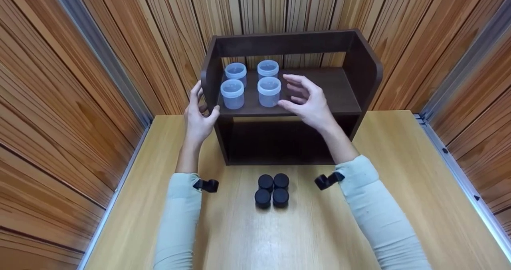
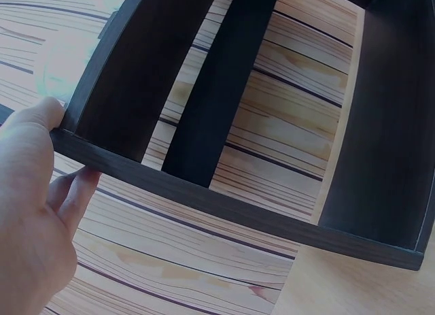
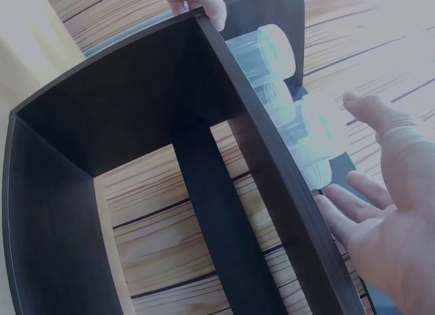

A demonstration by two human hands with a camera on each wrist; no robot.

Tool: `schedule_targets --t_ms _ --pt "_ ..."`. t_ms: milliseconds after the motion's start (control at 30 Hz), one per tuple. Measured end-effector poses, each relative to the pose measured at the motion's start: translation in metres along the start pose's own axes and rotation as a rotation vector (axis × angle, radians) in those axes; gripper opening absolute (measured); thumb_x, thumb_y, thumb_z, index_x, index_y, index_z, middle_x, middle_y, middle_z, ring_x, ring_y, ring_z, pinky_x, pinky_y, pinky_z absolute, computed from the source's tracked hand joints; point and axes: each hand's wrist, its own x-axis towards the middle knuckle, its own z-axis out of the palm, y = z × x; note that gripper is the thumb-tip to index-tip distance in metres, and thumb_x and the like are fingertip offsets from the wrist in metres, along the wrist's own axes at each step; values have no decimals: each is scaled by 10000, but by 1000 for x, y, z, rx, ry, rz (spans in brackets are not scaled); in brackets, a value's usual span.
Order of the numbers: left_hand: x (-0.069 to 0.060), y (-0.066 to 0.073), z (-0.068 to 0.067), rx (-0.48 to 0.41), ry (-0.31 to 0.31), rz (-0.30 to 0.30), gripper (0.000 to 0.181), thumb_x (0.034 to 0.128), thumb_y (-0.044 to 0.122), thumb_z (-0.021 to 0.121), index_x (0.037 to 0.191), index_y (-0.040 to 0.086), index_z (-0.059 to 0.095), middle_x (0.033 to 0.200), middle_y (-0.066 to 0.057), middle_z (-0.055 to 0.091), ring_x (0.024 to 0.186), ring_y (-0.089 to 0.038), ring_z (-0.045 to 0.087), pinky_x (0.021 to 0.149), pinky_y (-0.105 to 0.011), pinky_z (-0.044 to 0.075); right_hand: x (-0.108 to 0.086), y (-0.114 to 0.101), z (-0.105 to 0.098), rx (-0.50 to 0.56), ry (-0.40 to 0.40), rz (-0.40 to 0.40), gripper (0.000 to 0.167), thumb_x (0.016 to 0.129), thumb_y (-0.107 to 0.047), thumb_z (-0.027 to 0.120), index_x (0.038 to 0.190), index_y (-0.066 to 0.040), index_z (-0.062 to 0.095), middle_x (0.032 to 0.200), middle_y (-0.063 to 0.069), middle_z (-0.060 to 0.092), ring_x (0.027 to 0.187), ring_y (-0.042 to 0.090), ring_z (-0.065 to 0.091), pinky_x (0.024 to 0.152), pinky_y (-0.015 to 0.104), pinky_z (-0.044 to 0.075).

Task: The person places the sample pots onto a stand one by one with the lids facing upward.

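My left hand (image 1: 198, 116) grips the left side panel of a dark brown two-tier shelf (image 1: 321, 90), with the thumb at the front edge and the fingers on the panel's outer side. On the upper tier stand several translucent plastic jars in two rows: a front left jar (image 1: 232, 95), a back left jar (image 1: 236, 72), a front right jar (image 1: 269, 93) and a back right jar (image 1: 268, 68). Fingers apart, my right hand (image 1: 309, 100) is just right of the right-hand jars. In the right wrist view, a gap shows between its thumb and the jars (image 3: 309, 131).
Several short black cylinders (image 1: 281, 197) are grouped on the light wooden table (image 1: 239, 238), in front of the shelf. Wood-patterned walls (image 1: 100, 102) enclose the back and sides. The shelf's lower tier (image 1: 279, 142) is dark inside.
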Motion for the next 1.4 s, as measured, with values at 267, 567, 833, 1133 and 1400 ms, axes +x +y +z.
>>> schedule_targets --t_ms 267,567,833,1133,1400 --pt "1 0 -1 5 1 -13 777 971 12 728 1682 99 429 1659 -260 583 1373 -515 710 1050 -627 646 -14 -2 -11 -15 13 -22 650 939 27 859 1545 16 624 1624 200 634 1519 453 608 1207 551 579" --pt "-1 1 2 -1 9 -18 773 957 12 718 1675 68 438 1675 -266 567 1549 -458 586 1107 -637 617 -43 -3 -14 41 71 -36 552 928 81 834 1457 39 683 1521 304 674 1389 394 707 1049 261 646" --pt "0 0 1 5 2 -3 769 968 13 726 1675 76 431 1669 -276 569 1493 -479 632 1111 -628 616 -69 -4 -16 35 29 -81 522 926 123 818 1430 56 695 1482 338 680 1337 259 748 1051 280 654" --pt "1 0 1 5 -3 2 773 970 10 730 1677 85 426 1675 -270 567 1359 -495 725 1048 -620 650 -98 5 -15 15 -38 -103 528 887 176 821 1394 113 688 1373 -167 771 1271 44 744 1043 262 652" --pt "0 1 1 9 4 -23 778 967 8 721 1683 92 429 1705 -251 545 1447 -484 669 1081 -620 634 -119 24 -19 2 -138 -81 496 889 167 821 1366 117 692 1397 -183 748 1297 13 732 1044 239 645"
